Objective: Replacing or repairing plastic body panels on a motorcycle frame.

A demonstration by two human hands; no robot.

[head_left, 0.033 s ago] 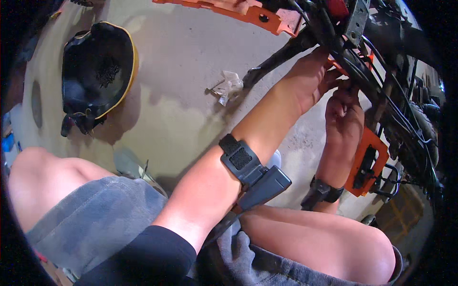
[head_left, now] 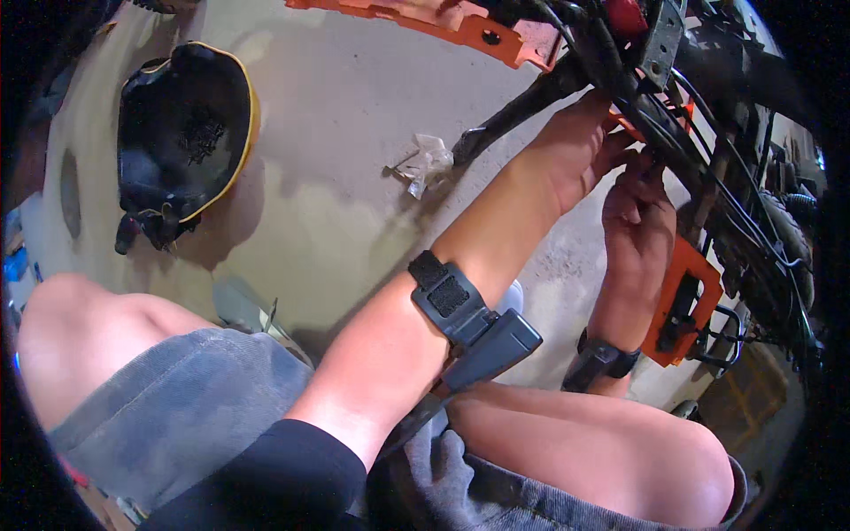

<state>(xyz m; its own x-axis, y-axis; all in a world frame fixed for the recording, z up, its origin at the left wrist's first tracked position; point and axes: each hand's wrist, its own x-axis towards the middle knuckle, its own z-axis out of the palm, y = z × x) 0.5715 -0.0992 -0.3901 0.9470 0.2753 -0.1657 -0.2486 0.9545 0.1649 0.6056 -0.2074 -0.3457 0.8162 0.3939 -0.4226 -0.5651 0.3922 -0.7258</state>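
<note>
My left hand [head_left: 586, 149] reaches up to a vehicle-like frame of black tubes [head_left: 660, 133] at the upper right. Its fingers are bent close to a small orange part [head_left: 627, 126], and their tips are partly hidden in shadow. Just below and to the right is my right hand [head_left: 636, 196], palm side showing, with its fingers curled together under the tube. Whatever lies between the fingertips is too dark and small to name. Both hands are almost touching. Thin black cables [head_left: 726, 190] run along the tubes beside them.
At the left, a black bowl-like shell with a yellow rim [head_left: 251, 115] holds many small dark pieces [head_left: 203, 134]. Crumpled clear plastic [head_left: 425, 166] lies on the floor. An orange bracket [head_left: 660, 336] hangs below the frame; a long orange panel [head_left: 425, 26] spans the top. My knees are bent beneath my arms.
My right hand and wrist have turned very slightly. Otherwise the scene stands as before, and both hands stay at the same spot on the frame.
</note>
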